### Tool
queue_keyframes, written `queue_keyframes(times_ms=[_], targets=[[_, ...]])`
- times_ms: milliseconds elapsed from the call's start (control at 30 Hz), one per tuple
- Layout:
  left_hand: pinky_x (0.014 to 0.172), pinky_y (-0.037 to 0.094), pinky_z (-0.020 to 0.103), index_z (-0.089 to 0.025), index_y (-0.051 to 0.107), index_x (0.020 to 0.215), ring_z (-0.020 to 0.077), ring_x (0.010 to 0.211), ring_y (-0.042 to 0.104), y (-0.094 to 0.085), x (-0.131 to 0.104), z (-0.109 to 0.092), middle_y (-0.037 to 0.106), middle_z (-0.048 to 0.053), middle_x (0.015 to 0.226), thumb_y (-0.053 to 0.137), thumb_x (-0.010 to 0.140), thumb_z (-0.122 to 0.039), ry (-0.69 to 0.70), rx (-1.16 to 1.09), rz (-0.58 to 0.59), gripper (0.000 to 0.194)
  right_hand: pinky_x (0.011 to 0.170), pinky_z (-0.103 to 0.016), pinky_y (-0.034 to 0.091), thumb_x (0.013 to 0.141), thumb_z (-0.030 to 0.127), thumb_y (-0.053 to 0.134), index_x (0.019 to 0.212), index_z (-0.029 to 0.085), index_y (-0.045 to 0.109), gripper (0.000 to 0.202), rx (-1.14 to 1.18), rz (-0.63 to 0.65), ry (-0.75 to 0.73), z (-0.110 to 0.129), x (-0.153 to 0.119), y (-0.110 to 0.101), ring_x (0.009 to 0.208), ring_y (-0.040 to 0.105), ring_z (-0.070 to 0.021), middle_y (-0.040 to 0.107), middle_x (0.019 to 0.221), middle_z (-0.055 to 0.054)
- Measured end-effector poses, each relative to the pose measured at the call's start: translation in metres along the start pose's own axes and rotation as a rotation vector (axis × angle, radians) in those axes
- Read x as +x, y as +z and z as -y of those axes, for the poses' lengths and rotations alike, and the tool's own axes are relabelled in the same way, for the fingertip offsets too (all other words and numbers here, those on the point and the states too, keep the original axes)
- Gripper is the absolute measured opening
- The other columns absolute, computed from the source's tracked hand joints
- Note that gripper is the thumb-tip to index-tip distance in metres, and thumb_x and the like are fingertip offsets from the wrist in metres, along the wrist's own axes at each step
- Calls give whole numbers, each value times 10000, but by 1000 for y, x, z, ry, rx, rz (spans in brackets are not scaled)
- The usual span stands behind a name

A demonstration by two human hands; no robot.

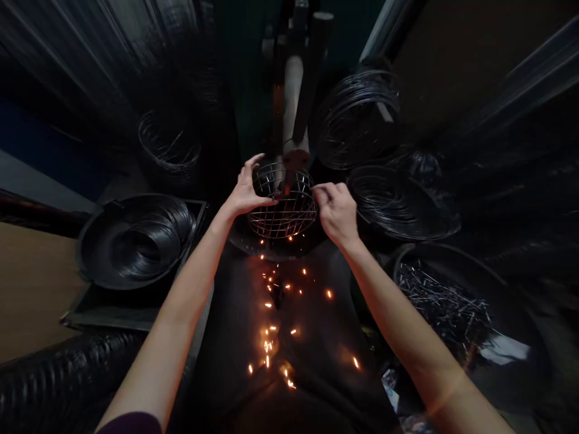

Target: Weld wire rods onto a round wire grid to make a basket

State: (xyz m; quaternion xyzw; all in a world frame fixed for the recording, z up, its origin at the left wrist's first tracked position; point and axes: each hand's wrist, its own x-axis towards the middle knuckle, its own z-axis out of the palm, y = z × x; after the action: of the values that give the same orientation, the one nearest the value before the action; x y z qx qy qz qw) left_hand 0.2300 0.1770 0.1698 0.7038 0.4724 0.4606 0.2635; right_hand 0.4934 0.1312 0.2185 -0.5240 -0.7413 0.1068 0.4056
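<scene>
A round wire cage point(283, 205) of thin metal rods sits under the tip of a spot-welding machine point(294, 120) in the middle of the head view. My left hand point(246, 190) grips the cage's left rim, thumb and fingers curled around it. My right hand point(337, 211) pinches the cage's right rim with closed fingers. A small red glow shows where the electrode meets the wire. Orange sparks point(271, 325) scatter down over the dark surface between my forearms.
A dark tub with a coil of wire point(140, 241) stands at the left. More wire coils point(398, 205) lie at the right and behind point(169, 144). A bin of short cut wire pieces point(443, 301) sits at the lower right. The surroundings are dim.
</scene>
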Motion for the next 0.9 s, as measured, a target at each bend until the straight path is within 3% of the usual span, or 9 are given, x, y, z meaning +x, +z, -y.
queue_keyframes(times_ms=[67, 167, 300, 400, 500, 567, 667, 800, 900], targets=[[1133, 342, 595, -259, 197, 1507, 391, 1442, 340, -2, -20, 14, 328, 214, 1507, 902, 501, -570, -53, -35, -9, 1267, 823, -335, 499, 1029, 477, 292, 1002, 231, 675, 456, 45, 52, 39, -3, -24, -25, 879, 611, -200, 641, 937, -70], [1038, 432, 615, -288, 105, 1518, 390, 1404, 413, 3, -52, 39, 353, 245, 1478, 861, 544, -622, -213, -171, -3, 1277, 792, -336, 523, 1032, 461, 272, 930, 239, 668, 464, -5, 209, 46, -18, -73, -52, 835, 631, -199, 663, 878, -58], [1016, 450, 591, -322, 70, 1496, 340, 1366, 468, 16, -68, 55, 411, 206, 1434, 873, 532, -591, -293, -307, -125, 1283, 570, -277, 537, 1007, 440, 378, 749, 248, 622, 403, 15, 513, 11, -51, -139, -59, 617, 641, -170, 643, 671, -5], [1052, 448, 515, -297, 118, 1468, 285, 1327, 503, 11, -70, 45, 458, 172, 1386, 879, 521, -582, -239, -265, -175, 1248, 545, -275, 563, 973, 423, 460, 786, 238, 656, 328, 124, 563, 39, -67, -161, -57, 622, 682, -175, 693, 717, -15], [1077, 449, 452, -273, 190, 1425, 252, 1281, 534, -3, -78, 23, 491, 138, 1335, 873, 534, -584, -115, -177, -156, 1165, 490, -266, 551, 923, 389, 558, 1011, 237, 679, 213, 304, 521, 202, -55, -149, -57, 543, 663, -160, 697, 712, 3], [1096, 437, 450, -264, 259, 1387, 258, 1268, 536, -10, -85, 5, 497, 124, 1317, 879, 535, -559, -24, -111, -144, 1094, 432, -240, 493, 865, 383, 647, 1186, 240, 641, 351, 403, 476, 296, -29, -124, -56, 461, 591, -134, 637, 632, 40], [1109, 418, 479, -247, 394, 1315, 290, 1271, 512, -11, -91, -25, 501, 122, 1318, 884, 556, -482, 58, 66, -69, 934, 414, -221, 409, 795, 425, 729, 1100, 203, 694, 379, 478, 536, 330, 16, -76, -48, 432, 486, -95, 582, 586, 48], [1109, 388, 521, -234, 562, 1190, 335, 1290, 460, -2, -85, -55, 498, 125, 1349, 881, 578, -387, 118, 305, 77, 707, 447, -227, 397, 821, 474, 690, 849, 152, 749, 328, 366, 755, 262, 46, -28, -20, 458, 510, -96, 630, 582, 8], [1095, 388, 537, -236, 616, 1129, 352, 1288, 450, 4, -79, -64, 485, 123, 1365, 875, 582, -359, 118, 379, 106, 618, 605, -249, 493, 885, 375, 644, 920, 163, 763, 246, 26, 653, 16, 46, -21, -5, 692, 684, -165, 753, 802, -49]])
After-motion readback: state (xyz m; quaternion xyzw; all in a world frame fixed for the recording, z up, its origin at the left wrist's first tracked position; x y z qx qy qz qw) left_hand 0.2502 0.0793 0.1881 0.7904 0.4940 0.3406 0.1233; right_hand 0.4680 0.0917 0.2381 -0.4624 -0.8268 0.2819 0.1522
